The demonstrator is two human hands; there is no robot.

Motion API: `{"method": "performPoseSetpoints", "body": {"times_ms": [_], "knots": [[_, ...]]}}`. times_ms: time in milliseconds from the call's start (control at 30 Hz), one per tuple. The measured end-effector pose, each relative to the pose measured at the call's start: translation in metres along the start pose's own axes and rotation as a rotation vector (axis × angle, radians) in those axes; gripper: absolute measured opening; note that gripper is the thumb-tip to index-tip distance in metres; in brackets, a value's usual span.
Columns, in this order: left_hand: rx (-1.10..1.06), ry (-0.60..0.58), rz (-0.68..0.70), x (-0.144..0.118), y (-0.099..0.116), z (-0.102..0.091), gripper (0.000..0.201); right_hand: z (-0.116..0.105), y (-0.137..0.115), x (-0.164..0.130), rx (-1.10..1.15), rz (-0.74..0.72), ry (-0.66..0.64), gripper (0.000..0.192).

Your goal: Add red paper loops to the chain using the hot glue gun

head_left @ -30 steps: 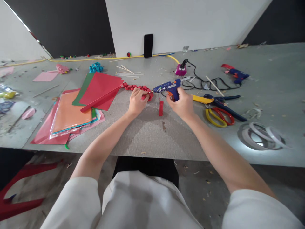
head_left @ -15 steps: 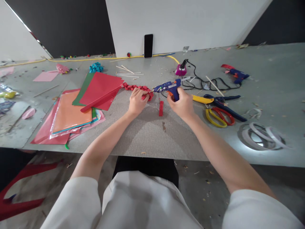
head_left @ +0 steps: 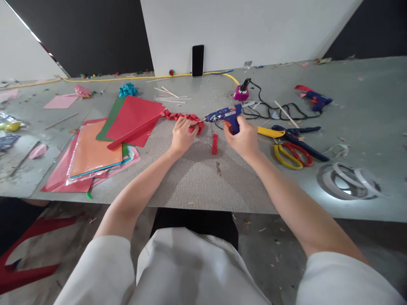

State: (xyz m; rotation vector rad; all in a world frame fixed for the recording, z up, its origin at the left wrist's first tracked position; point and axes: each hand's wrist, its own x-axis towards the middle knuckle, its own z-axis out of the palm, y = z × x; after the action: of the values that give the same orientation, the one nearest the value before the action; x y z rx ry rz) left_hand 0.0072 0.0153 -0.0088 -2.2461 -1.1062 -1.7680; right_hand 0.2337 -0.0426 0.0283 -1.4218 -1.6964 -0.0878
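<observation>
My right hand (head_left: 243, 136) is wrapped round the handle of a blue glue gun (head_left: 224, 115), its orange trigger under the fingers. The nozzle points left and meets the end of a red paper chain (head_left: 173, 115). With its fingers closed, my left hand (head_left: 184, 134) pinches that end of the chain against the table; part of the chain is hidden behind the fingers. A short red paper strip (head_left: 215, 144) lies on the table between my hands.
Red paper sheets (head_left: 136, 116) and an orange pack (head_left: 95, 148) lie left. Scissors (head_left: 295, 137), clear rings (head_left: 346, 182) and a second glue gun (head_left: 316, 101) lie right. A phone (head_left: 197, 61) leans on the wall behind. A black cord (head_left: 286, 117) runs across the back right.
</observation>
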Motion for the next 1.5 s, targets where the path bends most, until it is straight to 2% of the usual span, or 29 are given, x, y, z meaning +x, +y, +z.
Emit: {"method": "performPoseSetpoints", "body": {"times_ms": [500,633,900,1200,1500], "knots": [[0.041,0.060,0.088,0.0010,0.0005,-0.0003,0.012,-0.0001,0.0017,0.0017,0.021,0.008,0.018,0.028],[0.060,0.036,0.107,0.0008,0.0017,-0.0003,0.016,0.0007,0.0035,0.0024,0.017,0.014,0.025,0.026],[-0.038,-0.028,0.040,0.0003,0.0042,-0.0019,0.017,0.0016,0.0057,0.0036,0.014,0.058,0.030,0.027],[-0.097,-0.008,0.065,-0.0001,0.0024,0.0005,0.015,-0.0016,0.0013,0.0038,0.036,0.113,-0.018,0.026],[-0.166,-0.007,0.100,-0.0005,-0.0026,0.0024,0.022,-0.0020,0.0018,0.0034,0.062,0.096,-0.007,0.029]]}}
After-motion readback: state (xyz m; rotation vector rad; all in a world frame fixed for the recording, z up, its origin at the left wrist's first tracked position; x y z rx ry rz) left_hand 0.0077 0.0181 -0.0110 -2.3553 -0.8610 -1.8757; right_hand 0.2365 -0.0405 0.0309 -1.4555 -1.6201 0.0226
